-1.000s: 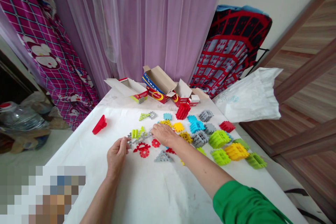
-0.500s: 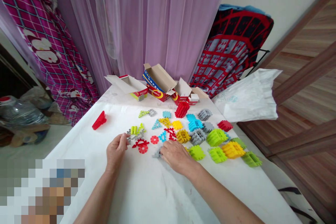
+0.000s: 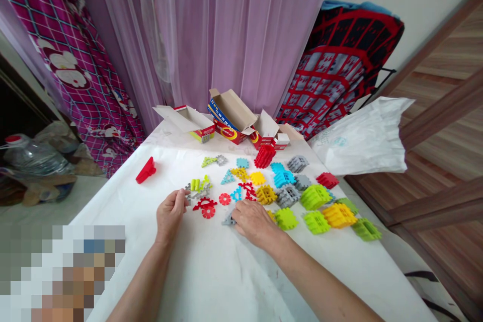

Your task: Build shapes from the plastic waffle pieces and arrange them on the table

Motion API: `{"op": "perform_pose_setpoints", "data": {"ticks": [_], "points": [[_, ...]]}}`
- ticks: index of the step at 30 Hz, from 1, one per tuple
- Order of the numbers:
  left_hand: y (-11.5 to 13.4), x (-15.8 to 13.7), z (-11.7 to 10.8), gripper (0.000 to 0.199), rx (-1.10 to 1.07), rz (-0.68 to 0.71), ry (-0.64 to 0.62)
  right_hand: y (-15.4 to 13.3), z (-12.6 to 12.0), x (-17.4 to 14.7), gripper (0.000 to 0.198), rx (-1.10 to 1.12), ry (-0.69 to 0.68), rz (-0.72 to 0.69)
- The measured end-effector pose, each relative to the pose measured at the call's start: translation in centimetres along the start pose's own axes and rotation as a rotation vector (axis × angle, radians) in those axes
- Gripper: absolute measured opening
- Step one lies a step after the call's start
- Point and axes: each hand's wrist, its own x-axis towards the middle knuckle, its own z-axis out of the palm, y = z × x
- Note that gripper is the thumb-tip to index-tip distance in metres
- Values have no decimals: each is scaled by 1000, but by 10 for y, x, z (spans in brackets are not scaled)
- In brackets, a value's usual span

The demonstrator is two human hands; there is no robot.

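My left hand (image 3: 171, 215) rests on the white-covered table, thumb and fingers closed at the edge of a grey notched building piece (image 3: 199, 191); what lies between the fingertips is mostly hidden. Lime pieces (image 3: 195, 184) lie on and beside that grey part. To the right, my right hand (image 3: 257, 221) is closed on a light grey building piece (image 3: 228, 220), which sticks out past the fingertips at table level. Between the hands are a red arched piece (image 3: 205, 204), red notched discs (image 3: 224, 198) and a blue triangular piece (image 3: 236, 194).
Stacks of notched pieces in lime (image 3: 315, 197), yellow (image 3: 339, 215), grey (image 3: 288, 195) and red (image 3: 264, 156) fill the right side. Opened boxes (image 3: 230, 131) stand at the back edge. A red clip-like object (image 3: 145, 170) lies left; a white bag (image 3: 362, 136) hangs by the right edge.
The whole view has shifted slightly, moving the scene a little to the right. Both hands keep nearly the same places among the pieces.
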Motion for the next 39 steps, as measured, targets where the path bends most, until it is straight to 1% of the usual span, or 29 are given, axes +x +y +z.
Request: {"op": "perform_pose_setpoints", "data": {"ticks": [5,8,12,15,18,22,24,26,28,30,34,37,39], "points": [[3,-1,-1,35,-24,-11,0,3,4,-2,6,59,63,8],[2,-1,-1,34,-46,-22,19,5,-5,5,9,95,111,19],[-2,2,-3,36,-86,-38,51,1,-26,38,19,88,135,18],[-5,4,-4,39,-118,-52,70,-10,-32,69,22,95,115,-3],[-7,6,-4,40,-138,-65,72,-22,-27,92,21,84,85,-12],[-8,6,-3,40,-144,-78,57,-27,-20,103,19,81,73,-10],[-8,6,-3,40,-142,-82,45,-25,-18,101,18,104,102,-14],[-7,6,-3,40,-138,-88,25,-21,-17,96,16,142,182,-41],[-6,5,-2,42,-136,-99,-9,-17,-13,88,15,198,302,-84],[-3,4,-1,48,-139,-117,-67,-15,-8,80,14,265,429,-132],[7,-2,3,62,-152,-176,-266,-18,8,67,9,343,653,-199],[14,-8,5,68,-168,-227,-423,-22,17,62,11,325,752,-236],[17,-11,4,71,-193,-256,-492,-25,20,60,11,278,781,-216]]}}
